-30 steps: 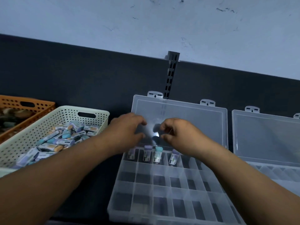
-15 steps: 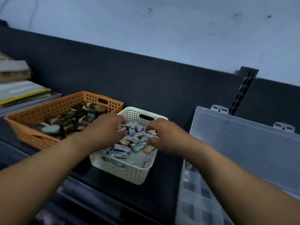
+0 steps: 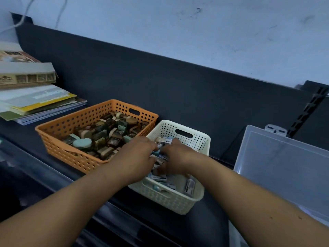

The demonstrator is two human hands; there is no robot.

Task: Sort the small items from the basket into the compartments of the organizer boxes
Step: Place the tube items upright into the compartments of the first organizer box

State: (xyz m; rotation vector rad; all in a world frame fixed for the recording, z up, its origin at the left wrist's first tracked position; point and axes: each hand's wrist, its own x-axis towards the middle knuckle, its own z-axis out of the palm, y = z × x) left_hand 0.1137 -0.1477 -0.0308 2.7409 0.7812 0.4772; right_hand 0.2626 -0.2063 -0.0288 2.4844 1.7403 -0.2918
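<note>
Both hands are down inside the cream basket (image 3: pixel 204 139), side by side and almost touching over its middle. The left hand (image 3: pixel 137 157) comes in over the basket's left rim and the right hand (image 3: pixel 176 157) sits just beside it. The fingers of both are bent down into the pile of small items (image 3: pixel 190 186). I cannot tell whether either hand has actually got hold of one. A teal-capped item (image 3: pixel 156 153) shows in the narrow gap between the hands. More items lie loose on the basket floor nearer the person, and a few sit just beyond the fingertips at the far end.

The items carry pale labels with dark bands, too blurred to read. The covers in the stack of magazines (image 3: pixel 35 102) at the far left bear large lettering, but it faces away and I cannot make it out.

Two baskets stand on the dark bench (image 3: pixel 210 220). The cream one touches the orange basket (image 3: pixel 58 145) to its left, which is full of brown and pale green pieces too jumbled to count. One organizer box (image 3: pixel 284 166) is in view at the right, well apart from the hands, with its clear lid raised. One latch tab (image 3: pixel 275 130) shows at the lid's top edge, and behind it stands one black slotted rail (image 3: pixel 309 111).
</note>
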